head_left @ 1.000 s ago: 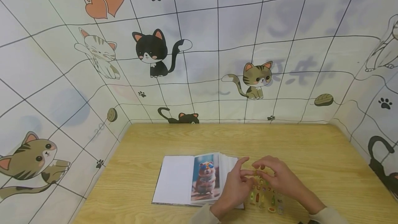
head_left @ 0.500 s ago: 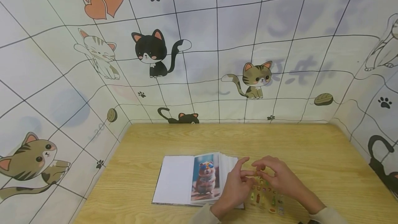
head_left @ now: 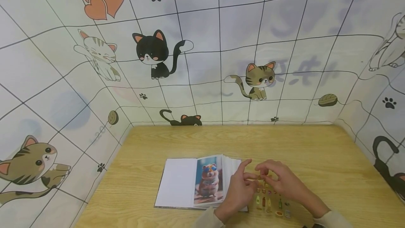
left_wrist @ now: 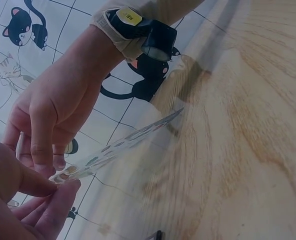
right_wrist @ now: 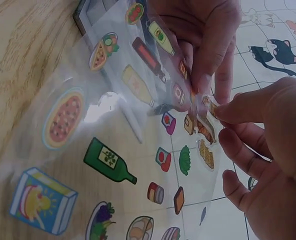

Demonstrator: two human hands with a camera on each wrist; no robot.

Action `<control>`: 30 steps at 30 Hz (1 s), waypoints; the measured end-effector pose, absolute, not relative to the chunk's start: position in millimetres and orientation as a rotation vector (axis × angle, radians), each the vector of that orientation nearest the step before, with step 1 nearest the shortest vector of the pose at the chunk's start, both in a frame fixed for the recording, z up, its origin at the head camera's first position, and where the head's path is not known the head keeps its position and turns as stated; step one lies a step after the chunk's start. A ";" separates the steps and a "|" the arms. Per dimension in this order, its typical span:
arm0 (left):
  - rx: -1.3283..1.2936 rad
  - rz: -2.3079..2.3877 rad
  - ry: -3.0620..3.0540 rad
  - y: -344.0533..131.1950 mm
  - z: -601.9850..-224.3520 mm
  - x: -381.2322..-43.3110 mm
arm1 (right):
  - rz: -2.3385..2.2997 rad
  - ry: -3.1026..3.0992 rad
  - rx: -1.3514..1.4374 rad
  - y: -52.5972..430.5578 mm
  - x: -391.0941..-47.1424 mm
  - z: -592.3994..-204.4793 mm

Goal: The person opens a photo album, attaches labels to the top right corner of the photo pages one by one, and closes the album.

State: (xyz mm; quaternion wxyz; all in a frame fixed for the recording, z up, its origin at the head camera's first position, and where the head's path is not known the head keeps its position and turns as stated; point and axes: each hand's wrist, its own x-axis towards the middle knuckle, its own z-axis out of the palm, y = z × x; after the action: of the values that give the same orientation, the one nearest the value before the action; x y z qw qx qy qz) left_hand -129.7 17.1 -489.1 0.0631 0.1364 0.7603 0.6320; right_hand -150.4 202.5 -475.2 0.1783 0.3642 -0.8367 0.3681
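Your left hand [head_left: 242, 187] pinches the clear sticker sheet [right_wrist: 100, 95]; your right hand [head_left: 283, 180] pinches its edge. Advised: brace it near the pinch, peel low, slowly.

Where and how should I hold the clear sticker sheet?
Probably pinch the sticker sheet at its far edge, coming from the left, where the left hand grips: the sheet is thin and tilted, that end raised off the table, leaving both faces reachable.

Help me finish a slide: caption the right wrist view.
Bare left hand and right hand grip a clear plastic sheet of colourful food stickers.
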 end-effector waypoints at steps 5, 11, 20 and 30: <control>0.397 1.906 2.292 17.2 -491.3 -130.0 | 1.048 -2.381 1.033 202.6 -149.8 -475.8; 0.394 1.909 2.291 18.1 -494.3 -130.0 | 1.064 -2.393 1.022 203.0 -149.3 -474.3; 0.334 1.876 2.329 20.6 -499.3 -130.9 | 1.122 -2.446 0.981 205.6 -149.0 -472.8; 0.289 1.841 2.358 22.5 -501.4 -130.8 | 1.165 -2.471 0.949 207.3 -150.0 -474.8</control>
State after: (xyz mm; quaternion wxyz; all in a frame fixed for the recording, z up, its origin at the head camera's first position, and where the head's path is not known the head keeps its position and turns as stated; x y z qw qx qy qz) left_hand -130.8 22.5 -501.4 0.0678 0.0960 0.7828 0.6111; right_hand -150.0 207.3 -474.8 0.1243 0.3254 -0.8478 0.3998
